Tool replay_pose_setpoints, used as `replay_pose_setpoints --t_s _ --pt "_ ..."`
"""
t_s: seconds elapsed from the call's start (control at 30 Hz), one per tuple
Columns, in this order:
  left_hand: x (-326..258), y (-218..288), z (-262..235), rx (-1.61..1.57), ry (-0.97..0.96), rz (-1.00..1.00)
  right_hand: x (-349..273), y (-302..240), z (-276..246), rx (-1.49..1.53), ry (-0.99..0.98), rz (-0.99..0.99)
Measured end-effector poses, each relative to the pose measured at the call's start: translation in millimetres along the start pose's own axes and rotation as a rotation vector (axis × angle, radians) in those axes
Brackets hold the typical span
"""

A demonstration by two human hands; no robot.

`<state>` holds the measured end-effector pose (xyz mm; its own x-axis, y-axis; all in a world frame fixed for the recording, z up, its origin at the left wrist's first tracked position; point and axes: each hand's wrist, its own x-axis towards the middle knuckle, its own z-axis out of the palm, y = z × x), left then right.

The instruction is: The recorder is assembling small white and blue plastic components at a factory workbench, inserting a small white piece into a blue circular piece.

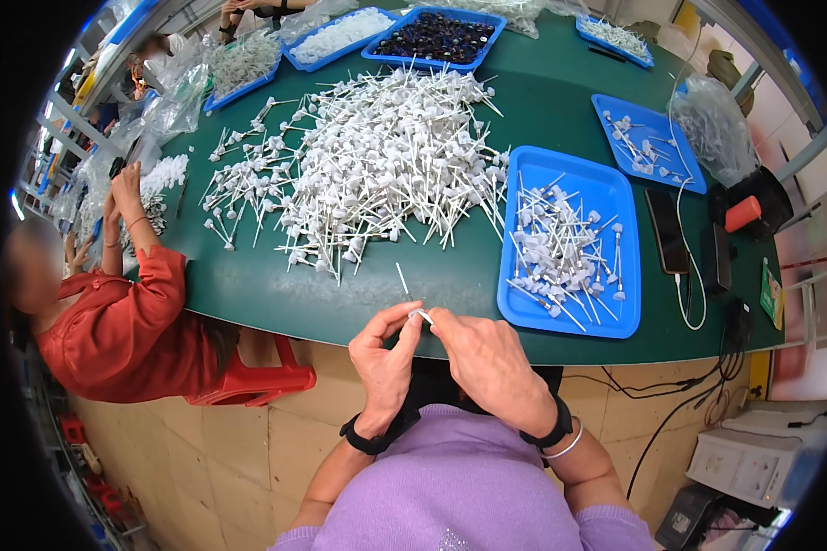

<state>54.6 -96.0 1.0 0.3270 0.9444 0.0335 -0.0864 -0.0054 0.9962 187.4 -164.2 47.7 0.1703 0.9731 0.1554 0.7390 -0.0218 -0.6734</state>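
Note:
My left hand (pixel 384 358) and my right hand (pixel 487 360) meet at the near edge of the green table (pixel 276 294). Together their fingertips pinch one small white plastic piece (pixel 420 315) with a thin white tube (pixel 402 278) sticking up from it toward the far side. Just beyond lies a big heap of the same white tubed pieces (pixel 377 156). To the right of my hands a blue tray (pixel 606 312) holds several more of them.
A person in a red top (pixel 124 331) sits at the left, hands up at clear bags. Further blue trays (pixel 436 37) stand at the back, another (pixel 648 138) at right. A phone (pixel 668 231) on a cable, an orange cylinder (pixel 742 213) lie at right.

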Motion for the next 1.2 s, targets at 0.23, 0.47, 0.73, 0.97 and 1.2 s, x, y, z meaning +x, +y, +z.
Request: replay_pose_setpoints --t_s 0.23,0.47,0.73,0.97,1.2 --pt "10.7 9.1 -10.0 -0.233 -0.111 -0.243 -1.5 -5.9 -24.5 0.085 0.012 0.011" --pt "10.4 10.4 -9.3 -0.237 -0.103 -0.238 -2.0 -2.2 -11.9 0.066 0.061 -0.031" --pt "7.7 8.2 -5.0 -0.159 -0.054 -0.134 0.6 -3.9 -4.7 0.027 0.08 -0.039" --pt "6.0 5.6 -4.7 -0.096 -0.027 -0.111 1.4 -2.5 -2.6 0.0 0.085 -0.058" --pt "5.8 6.4 -1.9 -0.024 -0.014 -0.082 1.4 -2.3 2.7 -0.063 0.089 -0.036"
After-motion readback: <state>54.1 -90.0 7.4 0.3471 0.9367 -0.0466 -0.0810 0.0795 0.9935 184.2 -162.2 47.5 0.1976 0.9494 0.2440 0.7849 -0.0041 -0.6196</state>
